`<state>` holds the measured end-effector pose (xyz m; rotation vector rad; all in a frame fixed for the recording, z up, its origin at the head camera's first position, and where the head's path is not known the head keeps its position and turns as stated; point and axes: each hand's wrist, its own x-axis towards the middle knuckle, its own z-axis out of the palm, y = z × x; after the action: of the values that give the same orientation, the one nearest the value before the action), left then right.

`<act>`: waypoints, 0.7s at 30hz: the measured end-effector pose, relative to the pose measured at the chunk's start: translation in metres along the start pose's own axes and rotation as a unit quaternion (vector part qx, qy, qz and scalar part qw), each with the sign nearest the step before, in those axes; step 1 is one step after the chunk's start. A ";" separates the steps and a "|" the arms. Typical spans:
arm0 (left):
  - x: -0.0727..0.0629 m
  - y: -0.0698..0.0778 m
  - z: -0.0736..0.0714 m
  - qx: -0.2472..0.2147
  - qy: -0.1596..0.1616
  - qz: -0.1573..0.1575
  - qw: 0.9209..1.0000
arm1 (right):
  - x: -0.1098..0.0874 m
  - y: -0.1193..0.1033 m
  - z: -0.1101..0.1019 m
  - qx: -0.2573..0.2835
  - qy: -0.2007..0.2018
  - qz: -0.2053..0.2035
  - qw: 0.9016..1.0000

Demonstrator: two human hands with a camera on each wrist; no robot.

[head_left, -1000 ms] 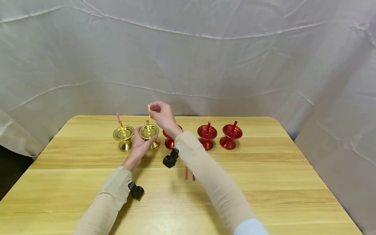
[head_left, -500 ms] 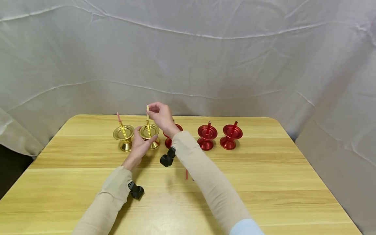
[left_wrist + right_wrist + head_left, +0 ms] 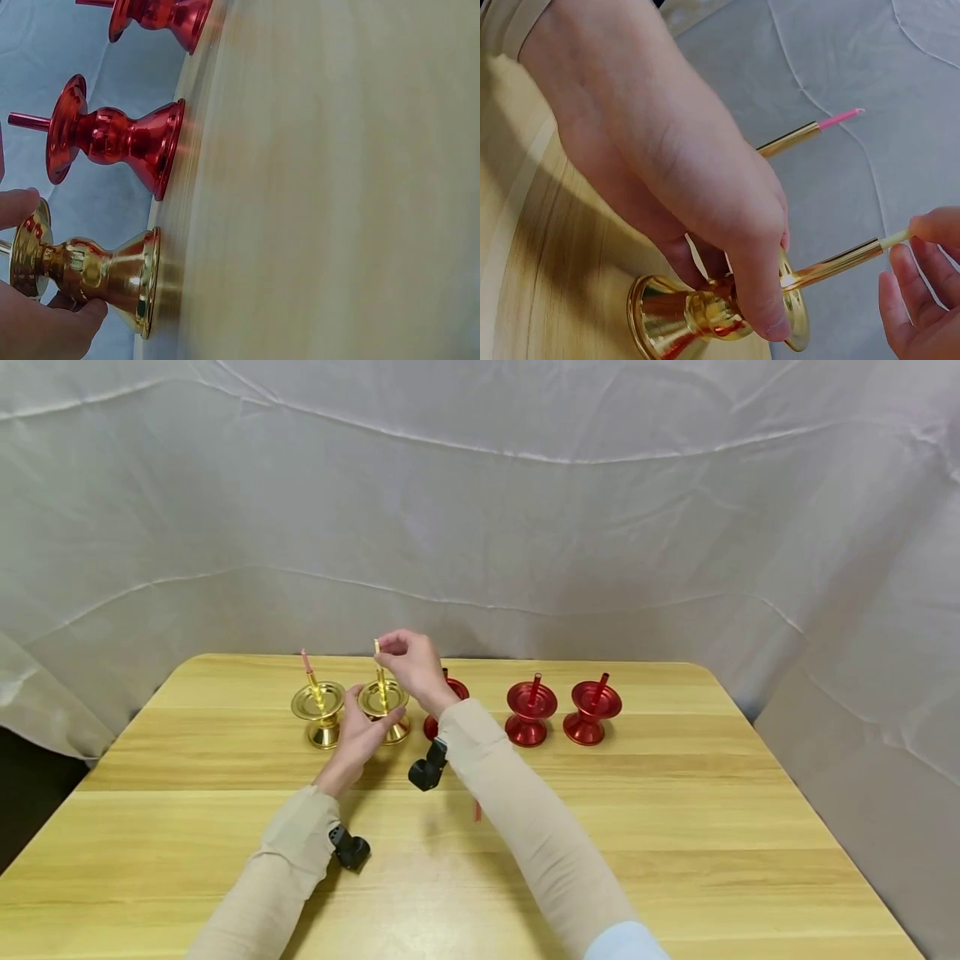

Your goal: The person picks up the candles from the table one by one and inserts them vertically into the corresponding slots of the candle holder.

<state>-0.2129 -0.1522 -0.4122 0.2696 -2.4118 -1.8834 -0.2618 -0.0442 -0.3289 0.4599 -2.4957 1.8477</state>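
Note:
My left hand [image 3: 360, 735] grips a gold candle holder [image 3: 97, 270] around its dish and stem, the base standing on the table. The thumb of my right hand [image 3: 416, 670] and its fingers pinch a thin pale yellow candle [image 3: 895, 238]. In the right wrist view the candle's lower end sits in the mouth of the holder's upright gold tube [image 3: 840, 262]. To the left stands another gold candle holder [image 3: 323, 727] with a pink candle [image 3: 838, 118] in its tube.
Right of the hands stand red candle holders [image 3: 527, 727], one partly behind my right wrist. A thin red candle [image 3: 477, 811] lies on the wooden table [image 3: 712, 860], partly hidden by my right sleeve. A pale cloth [image 3: 480, 510] hangs behind.
My right hand has come down and slightly left with the yellow candle, from above the tube into its mouth. The left hand keeps its grip on the gold candle holder.

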 end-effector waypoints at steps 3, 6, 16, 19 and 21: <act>0.000 0.000 0.000 -0.002 0.001 0.002 1.000 | 0.000 0.000 0.000 -0.011 -0.001 -0.004 1.000; 0.000 0.000 0.000 -0.002 0.001 0.003 1.000 | 0.000 -0.001 0.000 -0.025 -0.003 -0.008 1.000; 0.003 -0.002 0.001 0.002 -0.006 0.011 1.000 | 0.001 0.000 -0.003 -0.057 -0.019 -0.003 0.998; 0.003 -0.002 0.001 0.002 -0.007 0.016 1.000 | 0.001 -0.002 -0.005 -0.070 -0.021 0.002 0.997; 0.003 -0.001 0.001 0.001 -0.007 0.018 1.000 | 0.000 -0.004 -0.008 -0.072 -0.022 0.000 0.997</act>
<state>-0.2158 -0.1519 -0.4140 0.2112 -2.4109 -1.8752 -0.2624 -0.0384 -0.3225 0.5016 -2.6346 1.6591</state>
